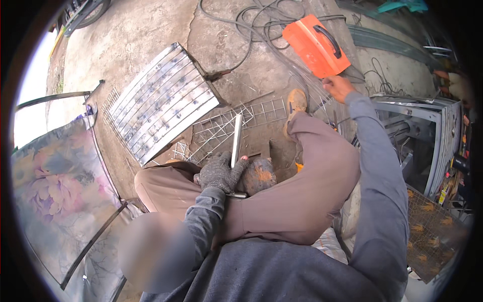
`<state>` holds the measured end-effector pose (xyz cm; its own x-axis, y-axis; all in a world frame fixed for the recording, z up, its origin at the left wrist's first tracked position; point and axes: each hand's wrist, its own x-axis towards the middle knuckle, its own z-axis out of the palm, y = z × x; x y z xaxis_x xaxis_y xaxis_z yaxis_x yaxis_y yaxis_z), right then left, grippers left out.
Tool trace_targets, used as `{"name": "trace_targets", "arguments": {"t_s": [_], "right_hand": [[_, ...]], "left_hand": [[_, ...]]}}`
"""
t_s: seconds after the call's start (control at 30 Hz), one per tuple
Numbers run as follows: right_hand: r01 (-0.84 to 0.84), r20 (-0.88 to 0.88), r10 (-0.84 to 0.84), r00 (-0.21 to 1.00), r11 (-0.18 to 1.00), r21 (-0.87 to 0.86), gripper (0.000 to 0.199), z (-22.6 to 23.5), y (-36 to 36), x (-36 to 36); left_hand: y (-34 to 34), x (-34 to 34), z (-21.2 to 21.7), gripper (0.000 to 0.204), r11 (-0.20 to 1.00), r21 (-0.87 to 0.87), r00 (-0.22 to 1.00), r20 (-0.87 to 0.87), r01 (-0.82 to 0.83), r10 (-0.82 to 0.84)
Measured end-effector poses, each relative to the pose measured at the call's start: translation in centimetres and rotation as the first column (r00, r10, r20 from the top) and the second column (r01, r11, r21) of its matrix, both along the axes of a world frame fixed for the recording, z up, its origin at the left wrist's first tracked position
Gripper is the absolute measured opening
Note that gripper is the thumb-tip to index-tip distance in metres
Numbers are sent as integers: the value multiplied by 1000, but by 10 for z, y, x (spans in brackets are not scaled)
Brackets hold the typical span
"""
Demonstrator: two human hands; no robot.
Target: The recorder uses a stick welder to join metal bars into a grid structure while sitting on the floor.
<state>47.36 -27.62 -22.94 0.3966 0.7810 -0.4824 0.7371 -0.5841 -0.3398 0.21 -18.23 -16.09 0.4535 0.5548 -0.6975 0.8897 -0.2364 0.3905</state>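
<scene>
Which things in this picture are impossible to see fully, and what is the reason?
In the head view:
- Pale bar: part hidden by the gloved left hand.
- Wheel: cut off by the top edge.
- Lower left: a blurred patch covers what is behind.
- Right hand: its contact with the orange box, too small to tell.

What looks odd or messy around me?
The pale panel has scattered dark blotches, perhaps scorching or dirt. The cable beyond it lies in tangled loops. Oddly, your left hand is gloved, your right hand bare.
</scene>
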Motion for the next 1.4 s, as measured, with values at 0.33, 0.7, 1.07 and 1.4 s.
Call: {"name": "trace_targets", "arguments": {"t_s": [0.33, 0.7, 1.07, 1.4], "right_hand": [[89, -274, -149, 950, 972, -219, 51, -261, 42, -198], [466, -341, -517, 785, 856, -223, 38, -328, 14, -280], [670, 161, -651, 742, 725, -157, 40, -337, -81, -237], [712, 35, -716, 697, 686, -149, 41, -351, -37, -231]], "left_hand": [[-1, -13, -19, 56, 995, 68, 997, -26, 76, -74], [1, -23, -23, 46, 986, 94, 987, 63, 139, -145], [-1, -7, -29, 44, 993, 77, 981, 162, 94, -105], [-2, -11, -28, 45, 992, 42, 989, 80, 122, -125]]}}
